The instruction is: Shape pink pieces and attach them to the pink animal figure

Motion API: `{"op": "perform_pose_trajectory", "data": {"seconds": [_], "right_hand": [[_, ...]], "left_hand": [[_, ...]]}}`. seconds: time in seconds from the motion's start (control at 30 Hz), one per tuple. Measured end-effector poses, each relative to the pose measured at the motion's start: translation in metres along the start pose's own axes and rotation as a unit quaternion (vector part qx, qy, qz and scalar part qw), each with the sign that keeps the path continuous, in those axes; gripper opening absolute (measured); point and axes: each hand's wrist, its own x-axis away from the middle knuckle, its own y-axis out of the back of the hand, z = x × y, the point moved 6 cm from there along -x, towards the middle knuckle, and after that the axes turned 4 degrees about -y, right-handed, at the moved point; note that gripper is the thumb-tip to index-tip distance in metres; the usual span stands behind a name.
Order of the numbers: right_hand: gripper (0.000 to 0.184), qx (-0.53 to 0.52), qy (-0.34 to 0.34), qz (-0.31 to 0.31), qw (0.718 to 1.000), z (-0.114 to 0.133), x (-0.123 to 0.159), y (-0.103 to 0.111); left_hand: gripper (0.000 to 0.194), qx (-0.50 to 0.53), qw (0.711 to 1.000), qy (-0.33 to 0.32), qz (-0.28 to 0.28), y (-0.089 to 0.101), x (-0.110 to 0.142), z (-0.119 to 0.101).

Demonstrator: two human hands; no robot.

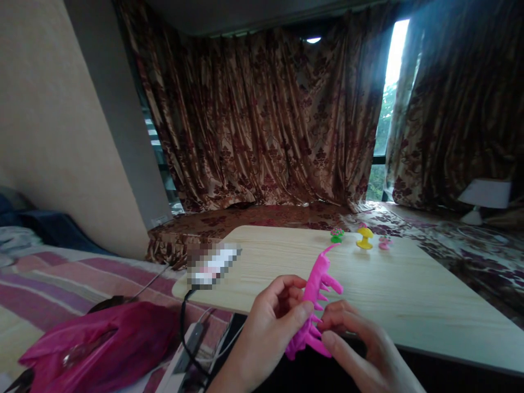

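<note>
A bright pink clay figure [313,286] is held upright at a slant over the near edge of the table. It has a long body, several short legs along its right side, larger limbs and a thin curved feeler at the top. My left hand [272,322] grips its body between thumb and fingers. At the lower right, my right hand [360,338] has thumb and fingers closed around one of its lower limbs. Farther back on the table stand small mushroom-shaped pieces: a green one [337,236], a yellow one [364,238] and a pink one [385,242].
The pale wooden table [262,256] bears a blurred-out flat object [215,266] with a black cable. Left of it are a striped bed cover [118,273], a magenta bag [106,344] and a white power strip [182,355]. A lamp [485,194] stands far right, near patterned curtains [262,120].
</note>
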Motion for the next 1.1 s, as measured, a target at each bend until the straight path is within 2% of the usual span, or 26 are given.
{"op": "perform_pose_trajectory", "data": {"seconds": [0.13, 0.23, 0.3, 0.47, 0.67, 0.77, 0.9, 1.0, 1.1], "right_hand": [[0.003, 0.034, 0.037, -0.063, 0.997, 0.002, 0.001, -0.001], [0.004, 0.046, 0.050, -0.100, 0.993, 0.000, 0.004, -0.002], [0.006, 0.042, 0.044, -0.101, 0.993, -0.002, 0.004, -0.002], [0.015, 0.028, 0.003, -0.058, 0.998, -0.003, 0.000, -0.004], [0.017, 0.033, 0.003, -0.082, 0.996, -0.005, 0.001, -0.005], [0.012, 0.040, 0.040, -0.106, 0.993, -0.004, 0.003, 0.003], [0.009, 0.079, 0.060, -0.118, 0.988, -0.007, 0.005, 0.024], [0.009, 0.103, 0.107, -0.175, 0.973, -0.003, 0.007, 0.040], [0.015, 0.130, 0.144, -0.196, 0.961, 0.006, 0.007, 0.039]], "left_hand": [[0.021, -0.024, 1.000, 0.002, 0.006, -0.004, 0.002, 0.001], [0.021, -0.025, 1.000, 0.007, 0.008, -0.006, 0.001, 0.005], [0.020, -0.024, 1.000, 0.004, 0.005, -0.007, 0.001, 0.006], [0.016, -0.039, 0.999, 0.000, -0.001, -0.008, 0.000, 0.009], [0.012, -0.034, 0.999, -0.008, -0.003, -0.010, -0.001, 0.011], [0.014, -0.007, 1.000, 0.006, -0.008, -0.006, -0.003, 0.015], [0.021, 0.055, 0.997, 0.045, -0.027, 0.003, -0.003, 0.023], [0.026, 0.097, 0.992, 0.074, -0.025, 0.002, 0.000, 0.030], [0.029, 0.120, 0.989, 0.082, -0.018, -0.003, 0.002, 0.034]]}}
